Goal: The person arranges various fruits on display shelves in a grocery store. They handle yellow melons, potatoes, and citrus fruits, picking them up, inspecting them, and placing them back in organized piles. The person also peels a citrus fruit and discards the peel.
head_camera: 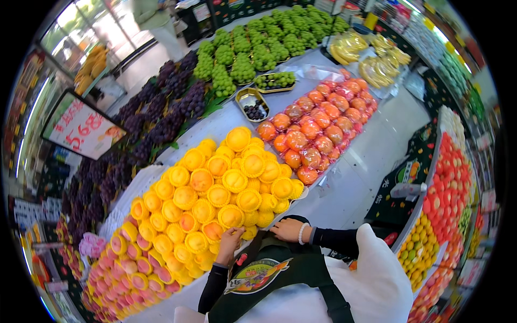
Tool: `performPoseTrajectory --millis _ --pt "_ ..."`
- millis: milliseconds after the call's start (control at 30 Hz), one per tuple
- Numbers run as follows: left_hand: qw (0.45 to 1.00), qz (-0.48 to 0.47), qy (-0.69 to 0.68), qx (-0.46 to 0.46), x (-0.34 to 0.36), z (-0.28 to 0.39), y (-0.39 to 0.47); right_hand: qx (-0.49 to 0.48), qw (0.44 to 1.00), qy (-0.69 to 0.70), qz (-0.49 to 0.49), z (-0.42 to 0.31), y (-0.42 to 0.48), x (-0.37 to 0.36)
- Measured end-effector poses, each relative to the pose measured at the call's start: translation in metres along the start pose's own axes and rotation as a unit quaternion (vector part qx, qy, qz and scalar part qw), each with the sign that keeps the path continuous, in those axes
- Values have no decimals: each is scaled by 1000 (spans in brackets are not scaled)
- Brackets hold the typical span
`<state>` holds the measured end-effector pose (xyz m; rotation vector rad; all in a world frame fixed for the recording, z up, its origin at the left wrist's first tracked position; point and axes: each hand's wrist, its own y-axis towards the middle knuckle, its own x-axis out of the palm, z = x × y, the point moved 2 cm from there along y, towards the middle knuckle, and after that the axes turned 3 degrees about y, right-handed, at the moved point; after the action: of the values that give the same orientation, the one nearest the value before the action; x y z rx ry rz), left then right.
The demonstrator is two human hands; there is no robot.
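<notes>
Before me slopes a heaped display of yellow peaches (218,196), each cupped in a yellow foam net. At the pile's near edge, my left hand (229,245) has its thumb and fingertips brought together beside a foam-netted peach (249,232); whether it pinches something is unclear. My right hand (287,230), with a white bead bracelet (302,233) at the wrist, rests palm down at the display's front edge, its fingertips partly hidden. A dark green apron (262,278) with a fruit print covers my front, close under both hands.
Pink peaches (133,270) adjoin on the left, plastic-wrapped orange-red fruit (319,125) on the right. Behind are dark grapes (161,109), green grapes (258,44) and bananas (367,56). A price sign (83,124) stands at left. Another fruit stand (440,202) rises at right. A person (159,26) stands beyond.
</notes>
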<state>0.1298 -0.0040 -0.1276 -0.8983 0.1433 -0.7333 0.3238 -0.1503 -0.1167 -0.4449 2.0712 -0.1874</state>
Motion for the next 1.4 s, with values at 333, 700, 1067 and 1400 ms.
performPoseTrajectory --millis 333,700,1067,1400 --pt "947 -222 175 -155 -18 -90 4 213 974 -73 19 -136 -44 111" --pt "842 -345 382 -161 54 -115 9 420 902 -36 93 -191 -115 169" --pt "616 -377 686 92 210 -186 51 527 800 14 287 -125 -234 183" --pt "619 -463 633 -40 362 -254 5 618 724 58 302 -151 -347 231"
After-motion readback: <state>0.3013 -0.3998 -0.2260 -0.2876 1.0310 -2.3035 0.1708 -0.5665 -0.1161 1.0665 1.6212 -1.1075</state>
